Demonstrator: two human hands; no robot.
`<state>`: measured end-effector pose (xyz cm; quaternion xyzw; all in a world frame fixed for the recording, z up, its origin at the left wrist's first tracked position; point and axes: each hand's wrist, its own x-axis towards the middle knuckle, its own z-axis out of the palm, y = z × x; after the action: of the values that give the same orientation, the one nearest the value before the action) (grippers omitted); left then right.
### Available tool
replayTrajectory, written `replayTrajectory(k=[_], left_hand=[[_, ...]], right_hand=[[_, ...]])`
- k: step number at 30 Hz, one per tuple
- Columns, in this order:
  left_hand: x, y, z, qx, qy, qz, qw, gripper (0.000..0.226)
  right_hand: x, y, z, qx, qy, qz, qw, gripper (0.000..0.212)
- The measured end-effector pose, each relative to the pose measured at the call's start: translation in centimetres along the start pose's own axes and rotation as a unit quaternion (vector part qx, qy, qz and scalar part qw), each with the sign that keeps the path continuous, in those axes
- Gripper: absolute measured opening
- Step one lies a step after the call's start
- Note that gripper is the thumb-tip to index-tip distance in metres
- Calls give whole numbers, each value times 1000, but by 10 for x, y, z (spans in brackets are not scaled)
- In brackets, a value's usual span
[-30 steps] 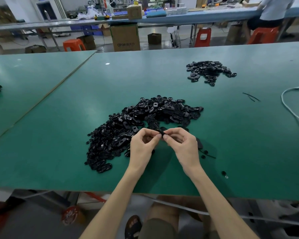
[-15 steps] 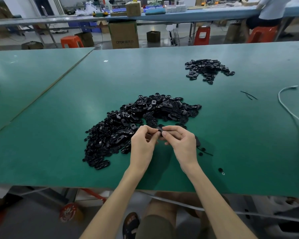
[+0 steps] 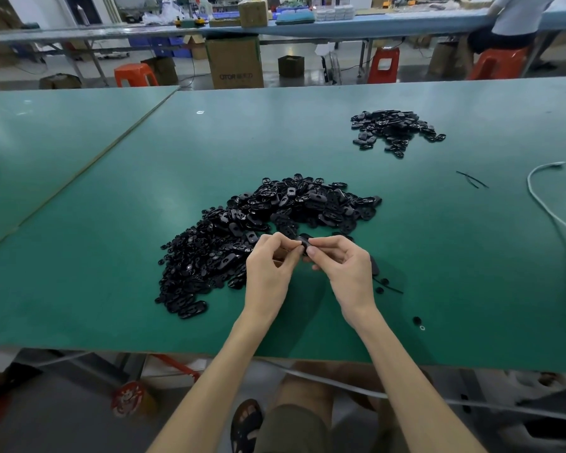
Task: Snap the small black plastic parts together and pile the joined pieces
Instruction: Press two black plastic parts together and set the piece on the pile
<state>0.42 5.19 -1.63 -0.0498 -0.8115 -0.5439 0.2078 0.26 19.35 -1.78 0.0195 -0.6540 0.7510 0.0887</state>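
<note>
Two hands, one black part (image 3: pixel 304 243)
The left hand (image 3: pixel 270 268) and right hand (image 3: pixel 345 268) both pinch it, just beside the big pile (image 3: pixel 242 230).

Hands: I see the left hand (image 3: pixel 268 273) and right hand (image 3: pixel 347 269) pinching one black part (image 3: pixel 304 242).
Spot: at the big heap (image 3: pixel 258 223), near edge.
Small pile (image 3: pixel 392 129): beyond the big heap, rightward.
</note>
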Motion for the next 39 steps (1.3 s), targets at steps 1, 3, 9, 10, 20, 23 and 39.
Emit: replayTrajectory(k=[1, 3, 9, 10, 20, 23, 39], left_hand=[[0, 1, 0, -6, 3, -3, 1000, 7], [1, 1, 1, -20, -5, -19, 1000, 8], [3, -3, -7, -164, -5, -100, 981, 13], [3, -3, -7, -174, -2, -109, 979, 14], [2, 2, -3, -112, -46, -60, 991, 9], [2, 3, -4, -112, -36, -63, 991, 6], [2, 3, -4, -135, -85, -51, 986, 35]], right_hand=[[0, 0, 0, 0, -3, 1, 1000, 13], [0, 0, -1, -10, -12, -1, 1000, 13], [1, 0, 2, -62, -43, -25, 997, 13], [1, 0, 1, -60, -43, -27, 997, 13], [1, 2, -1, -52, -27, -13, 998, 11], [1, 3, 0, -83, -18, -20, 996, 7], [0, 1, 1, -65, -3, -21, 998, 8]])
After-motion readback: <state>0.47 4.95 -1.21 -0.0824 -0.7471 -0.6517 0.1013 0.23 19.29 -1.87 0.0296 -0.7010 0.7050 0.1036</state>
